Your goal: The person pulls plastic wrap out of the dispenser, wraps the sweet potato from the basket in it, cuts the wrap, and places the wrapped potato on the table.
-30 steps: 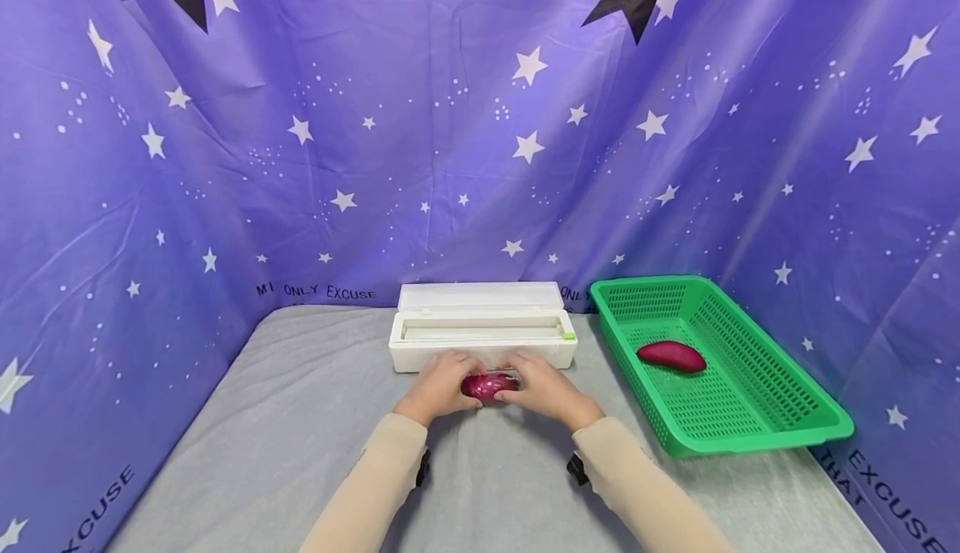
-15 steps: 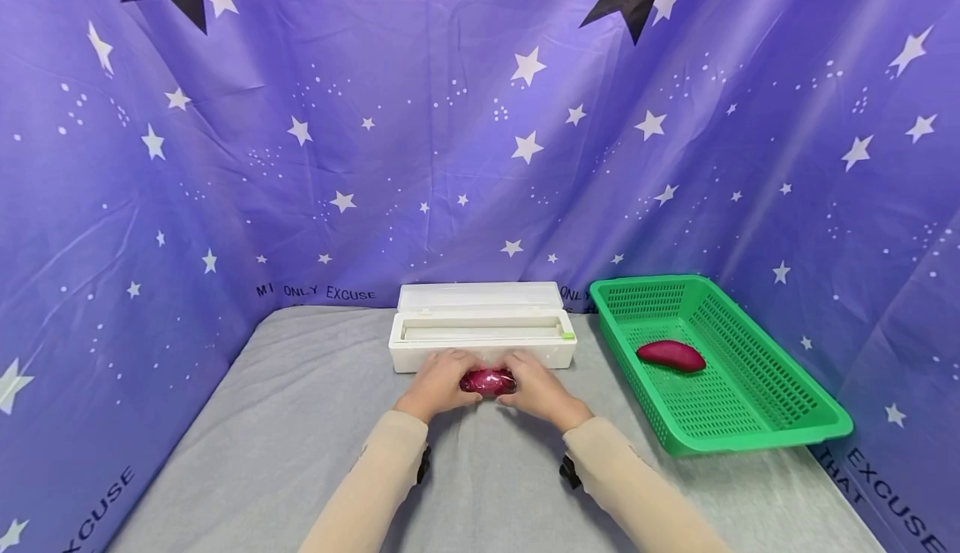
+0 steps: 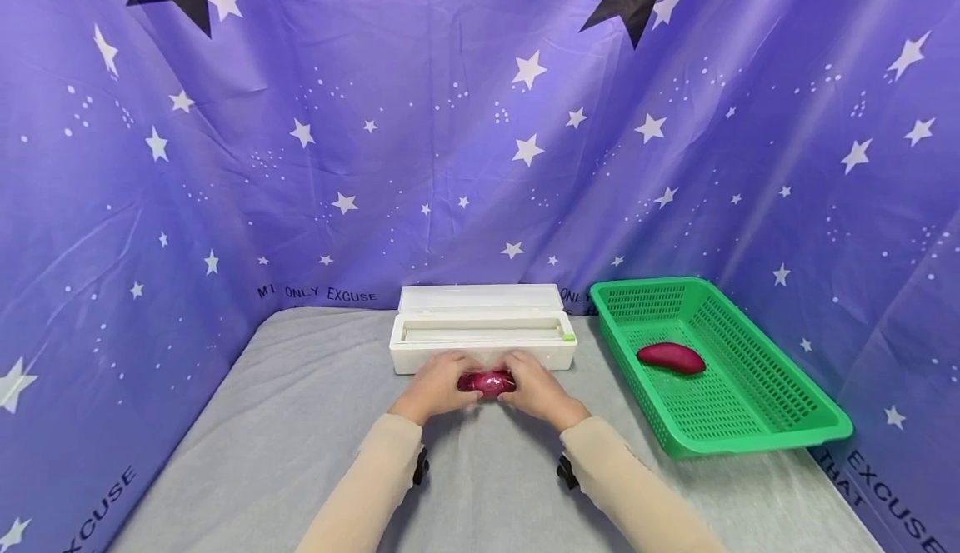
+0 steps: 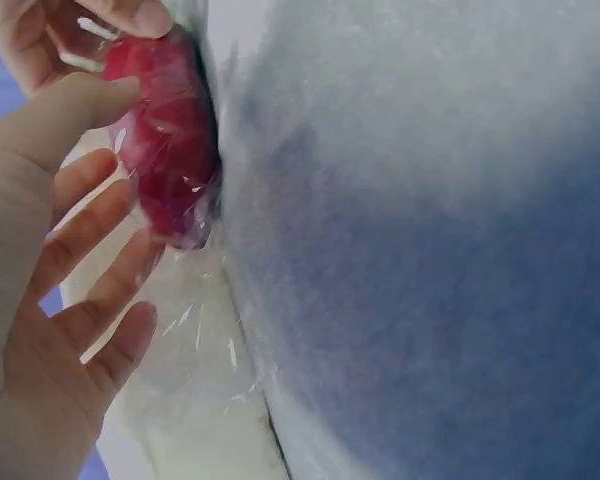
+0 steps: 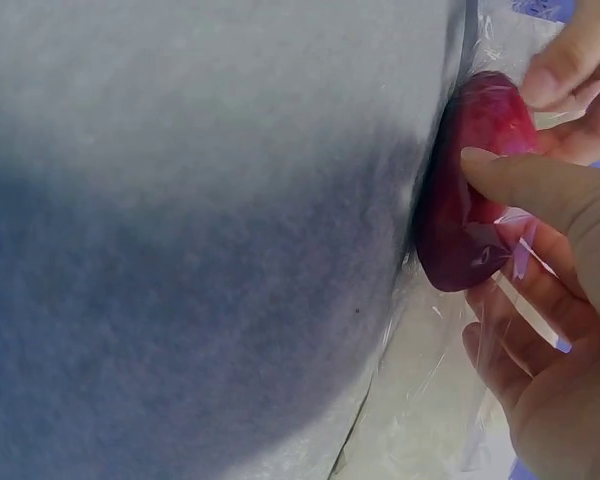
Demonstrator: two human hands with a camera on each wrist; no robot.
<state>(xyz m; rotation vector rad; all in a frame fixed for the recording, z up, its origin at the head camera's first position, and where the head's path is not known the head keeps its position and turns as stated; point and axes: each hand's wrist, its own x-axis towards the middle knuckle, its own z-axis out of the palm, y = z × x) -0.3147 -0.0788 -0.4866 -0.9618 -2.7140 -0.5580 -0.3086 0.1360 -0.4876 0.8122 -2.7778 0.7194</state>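
A dark red sweet potato [image 3: 487, 383] in clear cling film [image 4: 195, 330] lies just in front of a white cling film dispenser [image 3: 411, 359]. My left hand [image 3: 435, 383] holds its left end and my right hand [image 3: 542, 390] its right end. In the left wrist view, the left thumb presses the film-covered skin while the fingers spread along the far side. The right wrist view shows the right thumb on the sweet potato's near face, its fingers behind. Loose film stretches out past both ends towards the dispenser, whose lid [image 3: 480, 296] stands raised.
To the right stands a green plastic basket [image 3: 757, 445] with a second red sweet potato [image 3: 671, 358] in it. Grey cloth [image 3: 300, 420] covers the table. A purple star-patterned curtain [image 3: 450, 161] hangs close behind and at both sides.
The right hand has moved slightly left, closer to the left hand. The sweet potato has turned a little between the fingers and shifted slightly left.
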